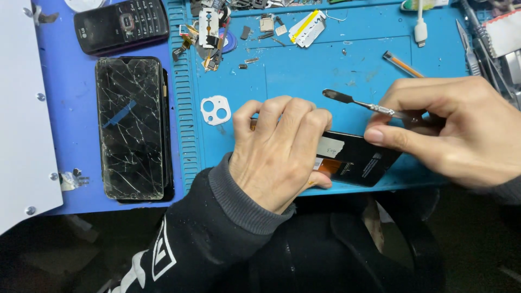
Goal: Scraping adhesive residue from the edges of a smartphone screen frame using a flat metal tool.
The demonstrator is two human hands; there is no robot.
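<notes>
While both hands work at the blue mat-covered surface (pixel 336 70) — a phone lies opened.
Left hand (pixel 277 154) grips the black opened phone body (pixel 355 160); right hand (pixel 456 130) pinches a thin metal spatula tool (pixel 358 102) — cracked black smartphone (pixel 130 127) well apart.

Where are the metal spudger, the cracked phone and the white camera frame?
spudger (pixel 355 101): head view, on its bare shaft.
cracked phone (pixel 130 127): head view, middle of glass.
camera frame (pixel 215 110): head view, between its holes.
</notes>
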